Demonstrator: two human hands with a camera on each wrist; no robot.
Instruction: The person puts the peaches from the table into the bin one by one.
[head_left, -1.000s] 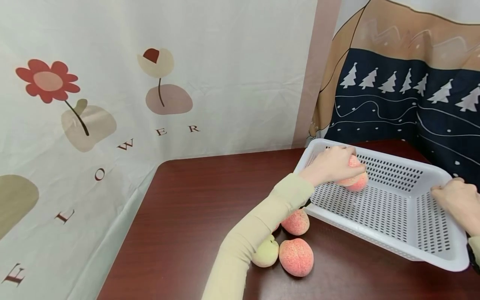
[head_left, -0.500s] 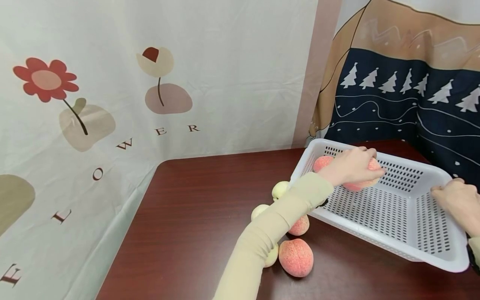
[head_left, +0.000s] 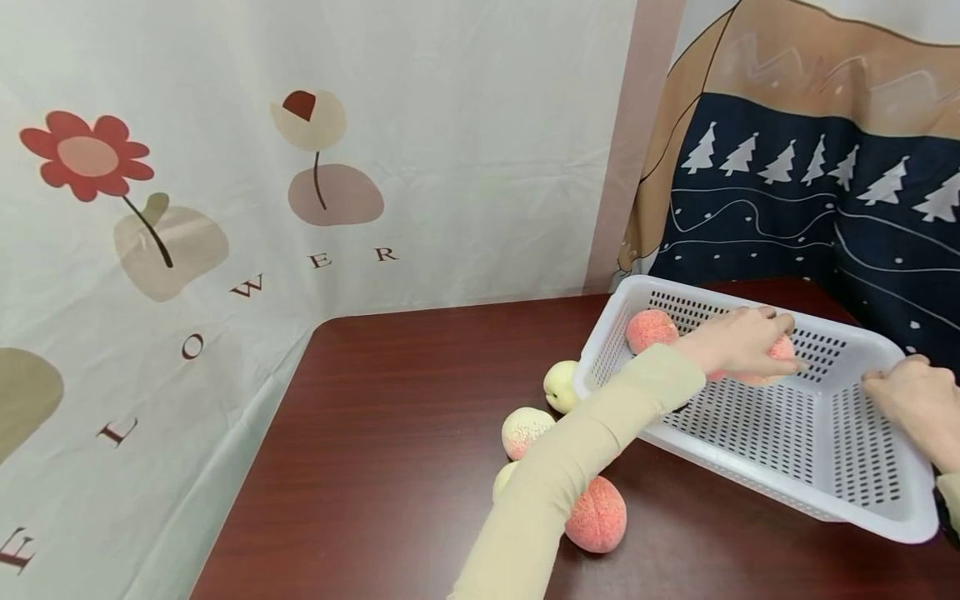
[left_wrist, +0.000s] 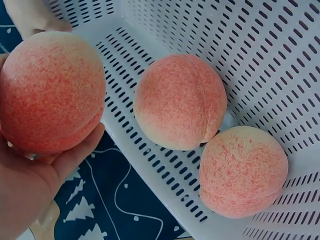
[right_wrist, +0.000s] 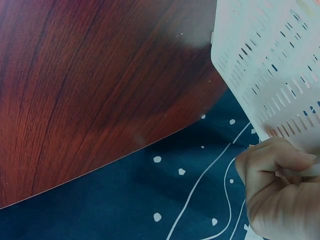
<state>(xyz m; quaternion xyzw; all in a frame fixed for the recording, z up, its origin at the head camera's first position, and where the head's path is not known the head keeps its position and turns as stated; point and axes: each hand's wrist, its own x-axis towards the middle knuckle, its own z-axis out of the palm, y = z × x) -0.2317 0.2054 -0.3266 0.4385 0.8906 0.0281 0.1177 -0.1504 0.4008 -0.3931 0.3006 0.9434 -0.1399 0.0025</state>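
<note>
Over the white perforated plastic basket [head_left: 750, 473], my left hand [head_left: 738, 337] holds a pink peach [left_wrist: 52, 92], fingers and thumb curved round its sides. Beneath and beside it, two more peaches lie in the basket: one [left_wrist: 180, 102] sits against another [left_wrist: 243, 172] near the end wall. From the head view one basket peach [head_left: 651, 331] shows fully, while the left hand mostly covers the other. At the basket's right end, my right hand [head_left: 911, 400] grips the rim; the right wrist view shows its fingers [right_wrist: 272, 160] curled over the edge.
Left of the basket on the dark red wooden table [head_left: 390, 433] are a pale yellow peach [head_left: 561, 386], a yellow-pink one [head_left: 525, 431] and a pink one [head_left: 597, 515]. The left sleeve [head_left: 562, 475] partly hides others. A printed curtain [head_left: 465, 150] hangs behind.
My left hand has moved rightward over the basket with the held peach, uncovering a peach at the basket's left end and pale ones on the table. The right hand stays on the rim.
</note>
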